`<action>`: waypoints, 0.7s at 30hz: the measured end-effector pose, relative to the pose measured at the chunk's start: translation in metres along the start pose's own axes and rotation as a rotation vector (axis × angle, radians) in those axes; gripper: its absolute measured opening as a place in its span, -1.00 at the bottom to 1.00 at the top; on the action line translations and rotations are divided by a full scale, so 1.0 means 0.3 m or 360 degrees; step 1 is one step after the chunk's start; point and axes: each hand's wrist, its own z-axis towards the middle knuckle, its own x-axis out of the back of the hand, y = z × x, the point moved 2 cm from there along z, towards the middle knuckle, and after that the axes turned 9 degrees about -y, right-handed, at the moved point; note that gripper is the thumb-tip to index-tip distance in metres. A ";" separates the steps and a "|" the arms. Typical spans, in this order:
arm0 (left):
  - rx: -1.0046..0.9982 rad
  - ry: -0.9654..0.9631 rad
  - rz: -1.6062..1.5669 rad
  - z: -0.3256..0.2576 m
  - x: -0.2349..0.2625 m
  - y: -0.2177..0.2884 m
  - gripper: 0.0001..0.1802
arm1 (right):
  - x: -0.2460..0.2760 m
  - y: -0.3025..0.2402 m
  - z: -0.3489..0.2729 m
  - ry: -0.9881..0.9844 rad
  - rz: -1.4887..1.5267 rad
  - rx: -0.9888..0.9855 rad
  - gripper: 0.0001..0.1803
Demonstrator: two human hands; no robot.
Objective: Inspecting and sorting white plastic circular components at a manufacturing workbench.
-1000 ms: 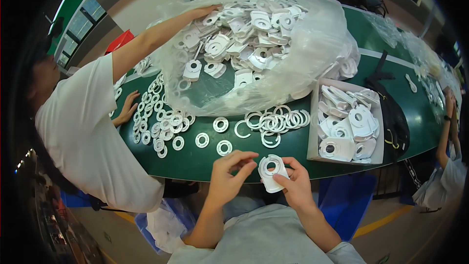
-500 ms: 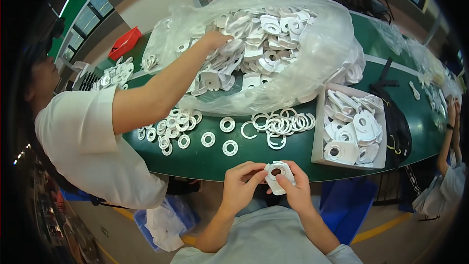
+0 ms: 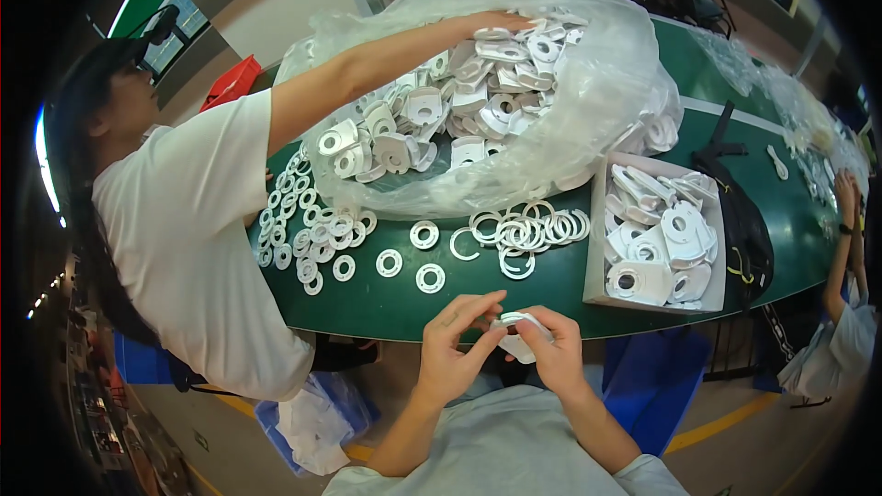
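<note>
White plastic part (image 3: 516,335) at lower centre, below green table (image 3: 551,287) edge, pinched betw. fingertips of left hand (image 3: 452,349) & right hand (image 3: 559,354); risk: held off-table w/ light grip, likely drops to floor if fingers slip.

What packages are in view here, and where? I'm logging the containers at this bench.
Clear plastic bag: table's far side, bulging, full of white parts; a co-worker's arm reaches in.
Shallow pale box: table's right, rectangular, holding white parts.
Red bin: far left, partly hidden.
</note>
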 end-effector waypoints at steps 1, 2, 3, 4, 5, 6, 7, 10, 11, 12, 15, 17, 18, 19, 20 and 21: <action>0.0000 0.0002 0.0001 0.006 0.010 -0.004 -0.80 | -0.002 0.000 -0.002 -0.0002 0.0000 0.0000 -0.80; -0.0073 -0.0148 0.0108 0.011 0.022 -0.013 -0.80 | -0.005 0.003 -0.005 -0.0017 0.0001 -0.0048 -0.80; -0.0145 -0.0299 0.0215 0.013 0.026 -0.022 -0.81 | -0.007 0.006 -0.008 -0.0030 0.0002 -0.0096 -0.79; -0.0145 -0.0295 0.0217 0.009 0.025 -0.031 -0.81 | -0.006 0.016 -0.011 -0.0034 0.0003 -0.0096 -0.79; -0.0096 -0.0246 0.0207 0.001 0.022 -0.041 -0.83 | 0.000 0.032 -0.013 -0.0021 -0.0174 -0.0018 -0.79; -0.0047 -0.0197 0.0198 -0.005 0.018 -0.052 -0.86 | 0.005 0.044 -0.014 -0.0007 -0.0350 0.0060 -0.78; -0.0046 -0.0197 0.0200 -0.010 0.009 -0.062 -0.86 | 0.004 0.054 -0.013 -0.0008 -0.0347 0.0060 -0.78; 0.0109 -0.0115 -0.0035 -0.016 -0.010 -0.080 -0.81 | 0.010 0.089 -0.014 0.0045 -0.0178 -0.0045 -0.70; 0.0074 -0.0195 0.0138 -0.012 -0.018 -0.068 -0.74 | 0.017 0.106 -0.015 0.0130 -0.0089 -0.0057 -0.66; 0.0035 -0.0279 0.0308 -0.009 -0.027 -0.055 -0.68 | 0.023 0.114 -0.020 0.0218 -0.0001 -0.0068 -0.61; 0.0135 -0.0479 0.0513 -0.015 -0.028 -0.035 -0.56 | 0.035 0.089 -0.022 0.0241 0.0000 -0.0101 -0.55; 0.0370 -0.0572 -0.0001 -0.028 0.012 -0.026 -0.55 | 0.035 0.057 -0.033 0.0132 -0.0195 -0.0113 -0.68; 0.0302 -0.0660 -0.0020 -0.025 0.030 -0.024 -0.59 | 0.049 0.026 -0.046 0.0044 -0.0341 -0.0075 -0.73; 0.0240 -0.0731 -0.0029 -0.020 0.045 -0.018 -0.62 | 0.049 -0.023 -0.054 -0.0062 -0.0481 -0.0044 -0.78; 0.0224 -0.0750 -0.0038 -0.020 0.049 -0.034 -0.62 | 0.051 -0.064 -0.062 -0.0127 -0.0568 -0.0173 -0.82; 0.0296 -0.0601 -0.0243 -0.017 0.056 -0.059 -0.67 | 0.063 -0.108 -0.073 -0.0108 -0.0578 -0.0164 -0.82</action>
